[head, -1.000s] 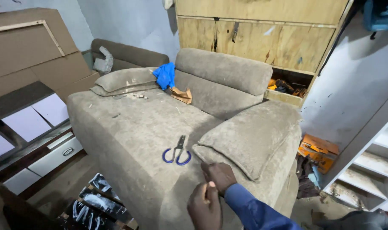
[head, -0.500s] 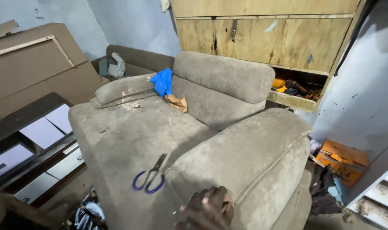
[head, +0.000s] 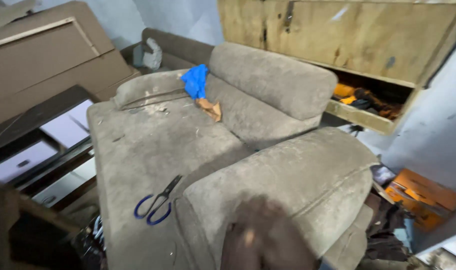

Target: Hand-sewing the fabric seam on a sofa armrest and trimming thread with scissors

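Observation:
A grey-brown fabric sofa (head: 153, 145) fills the view. Its near armrest (head: 288, 170) is right in front of me. At the bottom edge a dark, blurred hand (head: 268, 237) lies against the front of that armrest. I cannot tell whether it is my left hand, my right hand or both, nor whether it holds anything. Blue-handled scissors (head: 155, 205) lie on the seat just left of the armrest, apart from the hand. A blue cloth (head: 195, 80) and a brown scrap (head: 210, 107) rest against the backrest.
A plywood cabinet (head: 348, 35) stands behind the sofa, with orange tools (head: 358, 95) on its lower shelf. An orange case (head: 423, 192) and clutter lie on the floor at right. Brown boards (head: 43, 60) and white drawer fronts (head: 28, 160) are stacked at left.
The view has closed in on the near armrest and swung right. My two hands, distinct at the armrest corner a second ago, are now one blurred shape at the bottom edge. The scissors have not moved.

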